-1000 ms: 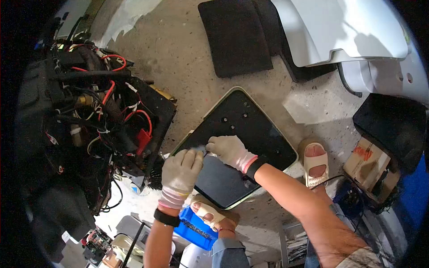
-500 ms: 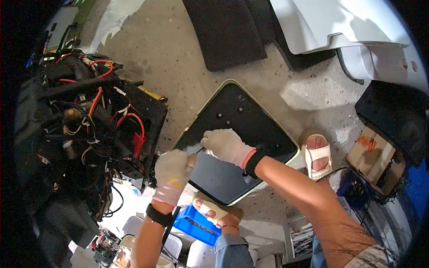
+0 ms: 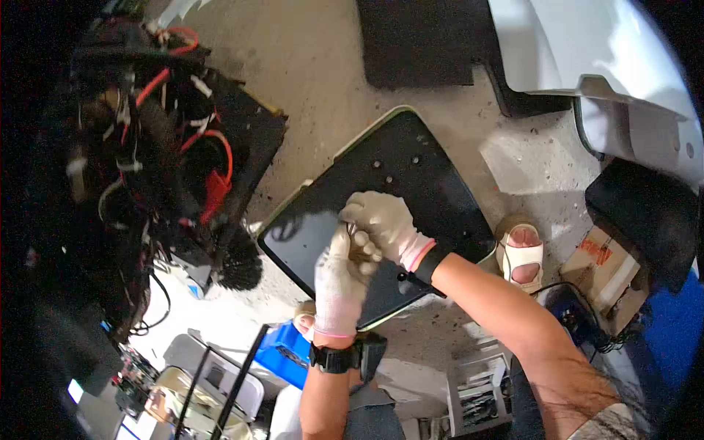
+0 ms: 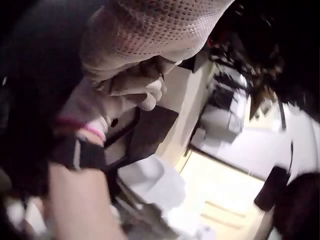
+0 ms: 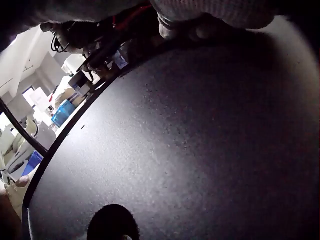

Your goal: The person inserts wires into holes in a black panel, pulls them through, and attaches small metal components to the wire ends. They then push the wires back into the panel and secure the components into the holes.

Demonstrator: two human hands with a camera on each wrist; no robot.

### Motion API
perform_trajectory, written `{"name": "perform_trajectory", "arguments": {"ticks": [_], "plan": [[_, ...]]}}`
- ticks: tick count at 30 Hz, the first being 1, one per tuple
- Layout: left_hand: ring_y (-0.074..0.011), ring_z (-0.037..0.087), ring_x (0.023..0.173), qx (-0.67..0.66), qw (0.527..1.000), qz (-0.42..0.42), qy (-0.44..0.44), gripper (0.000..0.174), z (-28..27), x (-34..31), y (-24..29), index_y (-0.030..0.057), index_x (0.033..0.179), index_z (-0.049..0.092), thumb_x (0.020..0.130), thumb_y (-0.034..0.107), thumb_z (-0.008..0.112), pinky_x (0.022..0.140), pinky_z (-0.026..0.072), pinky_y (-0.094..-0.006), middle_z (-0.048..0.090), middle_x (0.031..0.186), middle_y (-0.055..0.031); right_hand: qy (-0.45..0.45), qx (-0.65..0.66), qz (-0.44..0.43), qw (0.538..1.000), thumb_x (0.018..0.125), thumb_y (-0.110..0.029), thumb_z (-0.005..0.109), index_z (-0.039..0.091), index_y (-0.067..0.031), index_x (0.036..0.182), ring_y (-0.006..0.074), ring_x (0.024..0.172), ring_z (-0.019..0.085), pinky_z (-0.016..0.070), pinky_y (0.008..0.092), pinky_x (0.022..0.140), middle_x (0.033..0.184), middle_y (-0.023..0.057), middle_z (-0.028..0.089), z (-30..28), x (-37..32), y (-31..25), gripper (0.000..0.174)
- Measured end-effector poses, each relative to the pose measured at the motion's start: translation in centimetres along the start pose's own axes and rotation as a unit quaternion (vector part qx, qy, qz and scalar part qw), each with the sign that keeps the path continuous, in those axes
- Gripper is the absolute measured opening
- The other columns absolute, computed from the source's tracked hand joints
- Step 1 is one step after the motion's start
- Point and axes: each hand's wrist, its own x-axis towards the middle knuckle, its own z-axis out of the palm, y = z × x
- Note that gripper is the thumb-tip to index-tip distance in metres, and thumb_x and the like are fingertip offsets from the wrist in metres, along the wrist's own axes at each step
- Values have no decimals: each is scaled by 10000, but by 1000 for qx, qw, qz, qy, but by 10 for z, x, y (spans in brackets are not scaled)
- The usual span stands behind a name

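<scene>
In the head view a black panel (image 3: 429, 194) with a pale rim lies on the floor, with several small round fasteners on its upper part. My gloved right hand (image 3: 381, 220) is above it, thumb and fingertips pinched on a thin dark piece (image 3: 350, 229). Just below, my gloved left hand (image 3: 343, 279) is turned palm up, fingers half curled and thumb raised beside that piece; what lies in its palm I cannot tell. The left wrist view has the gloved hands overlapping. Filling most of the right wrist view is the panel's dark surface (image 5: 150, 135), with a round hole near its lower edge.
On the left stands an opened machine (image 3: 158, 147) with loose wires and a round black brush (image 3: 238, 265). Black mats (image 3: 418, 48) and a white shell (image 3: 616, 55) lie at the upper right. A cardboard box (image 3: 601, 268) is beyond the sandalled right foot (image 3: 522, 257). A blue bin (image 3: 279, 356) is lower left.
My left hand has turned palm up and moved right, up against the right hand. The right hand stays pinched over the panel. The head view has shifted.
</scene>
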Motion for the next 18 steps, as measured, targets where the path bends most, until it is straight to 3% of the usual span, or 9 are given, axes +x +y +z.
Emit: {"name": "perform_trajectory", "arguments": {"ticks": [2, 3, 5, 6, 9, 10, 11, 13, 18], "plan": [[-113, 522, 697, 288, 945, 124, 96, 220, -13, 4, 7, 29, 938, 565, 834, 221, 596, 558, 409, -235, 573, 887, -53, -6, -17, -30, 999, 699, -157, 568, 570, -135, 740, 256, 757, 585, 490, 363, 608, 776, 34, 554, -5, 4, 1, 46], [-113, 522, 697, 282, 946, 123, 102, 220, -15, 5, 8, 29, 938, 565, 834, 221, 596, 558, 409, -235, 573, 887, -53, -12, -16, -34, 999, 699, -157, 568, 570, -135, 740, 256, 757, 585, 490, 363, 608, 776, 34, 554, -5, 6, 2, 46], [-149, 527, 677, 514, 752, 397, 115, 250, -11, 3, 16, 31, 969, 590, 760, 157, 645, 564, 423, -253, 583, 905, -71, -16, -67, -135, 988, 708, -148, 554, 568, -142, 734, 255, 756, 585, 489, 362, 618, 771, 26, 553, -5, 12, 4, 31], [-214, 566, 698, 526, 718, 445, 102, 360, -4, 3, 20, 33, 1033, 580, 689, 95, 665, 594, 455, -288, 589, 902, -95, -49, -90, -164, 981, 731, -154, 540, 568, -135, 763, 259, 767, 592, 489, 368, 630, 779, 38, 570, -6, 14, 5, 46], [-275, 568, 856, 632, 637, 438, -59, 371, -13, 7, 31, 25, 1071, 575, 708, 78, 629, 733, 450, -326, 583, 963, -125, -112, -147, -113, 976, 752, -168, 533, 565, -114, 800, 261, 783, 600, 493, 378, 646, 790, 66, 589, -6, 21, 5, 79], [-311, 563, 805, 668, 575, 471, -38, 377, -13, 8, 28, 44, 1070, 580, 698, 84, 627, 705, 455, -355, 588, 918, -131, -131, -131, -117, 976, 762, -179, 534, 563, -98, 837, 260, 795, 604, 495, 380, 668, 792, 88, 598, -9, 23, 6, 115], [-311, 563, 805, 667, 577, 470, -36, 377, -14, 9, 28, 44, 1070, 580, 698, 84, 627, 705, 455, -355, 588, 918, -131, -134, -131, -117, 975, 762, -179, 534, 563, -98, 837, 260, 795, 604, 495, 380, 668, 792, 88, 598, -11, 24, 5, 115], [-226, 580, 662, 739, 489, 463, 12, 387, -18, 10, 32, 139, 1046, 594, 664, 151, 660, 563, 472, -327, 580, 780, -41, -145, -135, -81, 977, 766, -189, 535, 575, -102, 838, 257, 800, 606, 494, 368, 689, 808, 69, 599, -12, 26, 3, 120], [-209, 566, 635, 765, 466, 442, 61, 368, -15, 4, 34, 150, 1024, 600, 663, 180, 664, 539, 464, -330, 573, 754, -26, -126, -157, -151, 968, 740, -184, 555, 590, -115, 814, 235, 835, 592, 488, 346, 703, 862, 38, 589, -12, 24, 2, 107]]}}
